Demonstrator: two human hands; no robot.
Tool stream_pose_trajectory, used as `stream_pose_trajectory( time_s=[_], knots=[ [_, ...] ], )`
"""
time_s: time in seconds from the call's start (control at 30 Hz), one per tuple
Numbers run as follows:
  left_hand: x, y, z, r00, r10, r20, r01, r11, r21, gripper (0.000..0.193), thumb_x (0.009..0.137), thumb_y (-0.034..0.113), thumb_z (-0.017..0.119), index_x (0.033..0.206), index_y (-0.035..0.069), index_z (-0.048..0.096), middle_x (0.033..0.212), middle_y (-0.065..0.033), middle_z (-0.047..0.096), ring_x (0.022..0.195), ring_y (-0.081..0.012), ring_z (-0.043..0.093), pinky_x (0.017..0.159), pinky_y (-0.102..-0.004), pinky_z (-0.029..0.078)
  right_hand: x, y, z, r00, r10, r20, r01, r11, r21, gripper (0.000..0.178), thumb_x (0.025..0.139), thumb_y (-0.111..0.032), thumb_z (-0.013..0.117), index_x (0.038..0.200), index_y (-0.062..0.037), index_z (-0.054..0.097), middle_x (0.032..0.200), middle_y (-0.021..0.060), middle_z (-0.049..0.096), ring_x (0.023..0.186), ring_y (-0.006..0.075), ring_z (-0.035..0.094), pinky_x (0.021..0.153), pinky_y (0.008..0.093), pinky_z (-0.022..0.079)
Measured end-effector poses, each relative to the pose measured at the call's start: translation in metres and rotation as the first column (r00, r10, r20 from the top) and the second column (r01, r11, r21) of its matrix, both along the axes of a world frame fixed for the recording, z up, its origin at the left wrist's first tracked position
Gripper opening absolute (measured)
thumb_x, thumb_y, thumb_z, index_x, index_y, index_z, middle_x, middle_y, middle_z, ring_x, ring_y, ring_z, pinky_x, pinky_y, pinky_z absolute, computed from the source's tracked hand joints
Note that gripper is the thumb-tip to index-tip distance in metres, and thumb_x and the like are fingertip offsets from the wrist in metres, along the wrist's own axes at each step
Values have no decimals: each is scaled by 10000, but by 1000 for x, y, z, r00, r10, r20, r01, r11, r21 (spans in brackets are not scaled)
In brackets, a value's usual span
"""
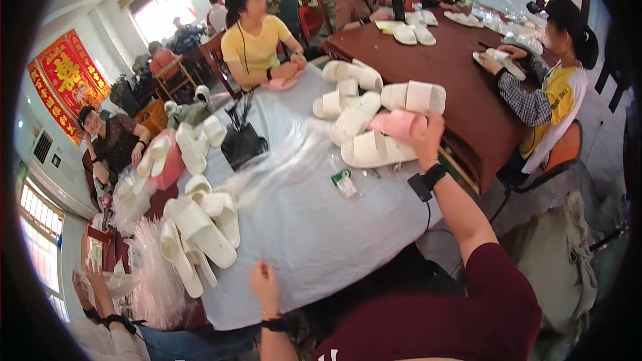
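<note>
My right hand [430,139] is reached out over the far right of the covered table and grips a pink slide slipper [396,124]. Around that slipper lie several white slide slippers [369,150], some overlapping. Close to the near edge of the table, my left hand [265,285] is curled closed above the cloth, and nothing shows in its fingers. Left of it sits another pile of white slippers [199,228]. Between the two piles rests a small clear packet [345,184] with a green and white label.
A pale cloth [294,241] covers my table, with clear plastic film [284,147] and a black bag [242,135] on it. Plastic bags [152,274] bunch at the left edge beside another person's hands [93,281]. A brown table [468,100] adjoins, with seated people handling slippers.
</note>
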State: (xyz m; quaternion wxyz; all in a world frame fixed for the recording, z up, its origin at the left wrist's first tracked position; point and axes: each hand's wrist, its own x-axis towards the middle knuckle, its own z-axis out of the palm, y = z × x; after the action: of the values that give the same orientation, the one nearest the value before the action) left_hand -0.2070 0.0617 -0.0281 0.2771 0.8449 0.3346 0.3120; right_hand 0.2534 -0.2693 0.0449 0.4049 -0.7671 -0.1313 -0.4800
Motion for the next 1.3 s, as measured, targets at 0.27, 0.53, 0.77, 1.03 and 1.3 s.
stream_pose_trajectory(
  time_s=[0.27, 0.53, 0.77, 1.03, 1.3],
  knots=[
    [4, -38, 3, 999, -37, 37, 37, 999, 1, 290, 798, 68, 627, 1078, -6, 622, 908, -121, 601, 815, -256, 581, 764, -361, 473, 78, -49, 15, 849, -3, -528, 158, 956, 249, 578, 716, -160, 681, 1224, 69, 526, 1152, 229, 612, 1061, 336, 600, 880, 406, 470],
    [0, -37, 8, 997, -3, 79, 9, 997, -79, 299, 842, 68, 609, 1132, -6, 605, 943, -118, 612, 829, -225, 598, 761, -329, 488, 92, -60, 35, 924, -152, -350, 206, 971, 123, 310, 797, -252, 654, 838, 55, 642, 748, 126, 664, 677, 206, 642, 637, 367, 503],
    [2, -39, 41, 989, 38, 144, 15, 938, -347, 305, 886, 99, 604, 1178, 8, 599, 992, -90, 629, 825, -158, 603, 744, -280, 491, 30, -56, 99, 657, 723, -214, -235, 466, 853, 183, 931, -197, 593, 1021, -41, 621, 817, 5, 631, 631, 89, 584, 531, 218, 482],
    [54, -75, 95, 782, 74, 619, 595, 210, -776, 523, 986, 383, 465, 1400, 74, 381, 1219, -91, 556, 1016, -162, 577, 828, -327, 490, -101, 22, 34, -63, 863, -502, -534, 396, 747, 315, 910, -283, 591, 1161, -92, 589, 1014, 18, 645, 848, 124, 621, 664, 275, 514],
    [35, -79, 16, 935, 127, 332, 316, 132, -940, 386, 1003, 292, 454, 1315, 70, 502, 1111, -19, 644, 904, -157, 642, 722, -317, 539, -175, 63, -61, 154, 591, -792, -776, 568, 273, 369, 849, -218, 641, 1136, 7, 582, 1005, 143, 647, 886, 277, 627, 741, 364, 516]
  ],
)
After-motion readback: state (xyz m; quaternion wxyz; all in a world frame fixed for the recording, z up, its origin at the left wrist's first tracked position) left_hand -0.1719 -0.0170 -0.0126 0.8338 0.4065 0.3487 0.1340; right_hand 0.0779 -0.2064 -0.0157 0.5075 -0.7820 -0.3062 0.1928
